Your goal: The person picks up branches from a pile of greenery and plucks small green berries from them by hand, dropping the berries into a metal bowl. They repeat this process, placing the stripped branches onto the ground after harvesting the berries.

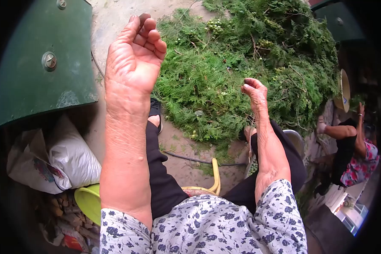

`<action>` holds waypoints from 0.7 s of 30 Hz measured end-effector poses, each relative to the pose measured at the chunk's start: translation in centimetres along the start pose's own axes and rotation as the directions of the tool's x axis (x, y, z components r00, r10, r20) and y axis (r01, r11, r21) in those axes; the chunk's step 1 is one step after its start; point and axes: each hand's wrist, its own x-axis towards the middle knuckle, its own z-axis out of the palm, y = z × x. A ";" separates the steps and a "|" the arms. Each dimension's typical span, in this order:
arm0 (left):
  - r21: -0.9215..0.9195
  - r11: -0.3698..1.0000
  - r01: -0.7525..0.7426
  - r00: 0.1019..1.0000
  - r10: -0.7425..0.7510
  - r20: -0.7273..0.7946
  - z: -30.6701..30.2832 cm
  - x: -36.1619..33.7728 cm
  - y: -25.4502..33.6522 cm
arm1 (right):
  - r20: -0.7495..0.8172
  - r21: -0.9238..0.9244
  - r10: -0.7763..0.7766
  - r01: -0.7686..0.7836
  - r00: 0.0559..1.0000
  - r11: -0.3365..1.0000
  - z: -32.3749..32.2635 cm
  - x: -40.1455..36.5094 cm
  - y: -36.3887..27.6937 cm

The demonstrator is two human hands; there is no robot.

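Note:
My left hand [135,59] is raised palm up over the ground, its fingers loosely curled and the palm bare. Lower and to the right, my right hand [256,89] has thumb and fingertips drawn together in a pinch. Anything between those fingertips is too small to make out. A big heap of cut green conifer sprigs [216,80] lies beyond my knees, nearest to my right hand. By my right leg is a metal bowl [295,139], mostly hidden, and a container holding small greenish pieces [253,166].
A yellow chair part [216,175] shows between my legs. At left are a green metal panel [29,63], white sacks [74,156], a lime-green basin [88,203] and firewood [70,218]. Another person [360,161] sits at right near a pale basin [343,91].

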 end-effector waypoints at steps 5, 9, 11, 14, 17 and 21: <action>-0.002 1.000 0.029 0.999 -0.029 -0.016 0.5 0.2 -0.8 | 0.029 0.107 0.014 -0.017 0.999 0.994 0.2 -1.0 -1.0; 0.007 0.998 0.062 0.996 -0.062 0.067 0.3 0.7 -1.1 | 0.223 -0.173 0.254 -0.218 0.941 0.960 1.0 -3.9 1.2; 0.009 0.999 0.035 0.995 -0.034 -0.089 0.7 0.6 -1.2 | 0.386 -0.387 0.399 -0.247 0.832 0.888 2.3 -5.3 3.3; 0.003 1.000 0.024 0.995 -0.023 -0.093 0.6 0.7 -1.2 | 0.376 -0.368 0.439 -0.303 0.816 0.879 5.3 -8.7 5.3; 0.044 0.999 -0.026 0.984 0.033 -0.176 1.3 0.3 -1.4 | 0.484 -0.397 0.483 -0.309 0.730 0.865 6.5 -10.2 7.4; 0.084 0.996 -0.024 0.992 0.034 -0.121 1.2 0.1 -1.1 | 0.409 -0.382 0.490 -0.344 0.770 0.858 7.1 -10.9 8.4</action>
